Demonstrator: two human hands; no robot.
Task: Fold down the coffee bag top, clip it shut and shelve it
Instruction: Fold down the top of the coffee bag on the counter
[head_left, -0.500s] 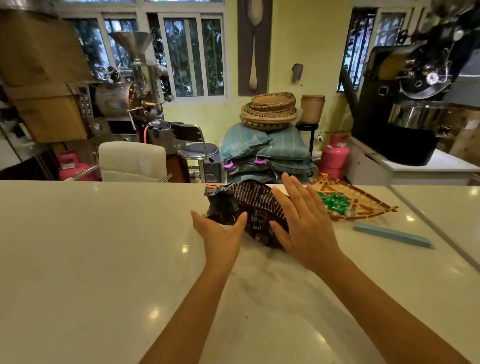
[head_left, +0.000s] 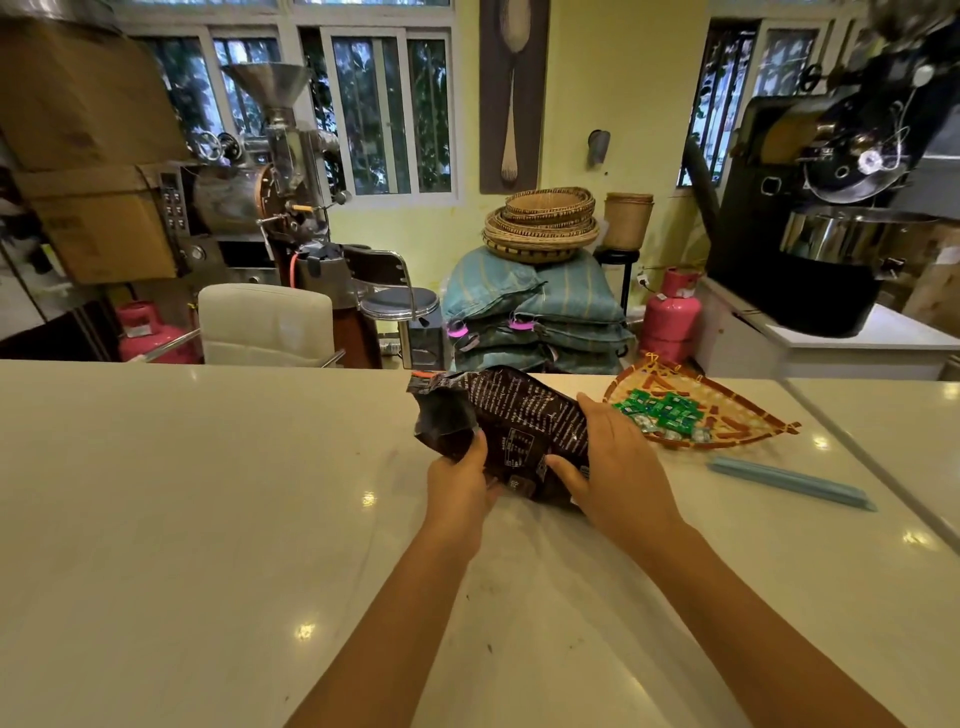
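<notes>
My left hand (head_left: 460, 488) and right hand (head_left: 618, 467) both grip the dark coffee bag (head_left: 511, 421), lying mid-frame on the worktop (head_left: 208, 493). Its top looks crumpled, not yet folded; the blue clip (head_left: 792, 483) waits at right, unused. Shelving remains.

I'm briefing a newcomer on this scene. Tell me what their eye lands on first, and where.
The dark coffee bag lies on its side mid-counter, gripped by the left hand and the right hand. To its right sit a woven tray of green packets and a blue clip, untouched. Behind the counter, a black roaster looms at far right.
</notes>
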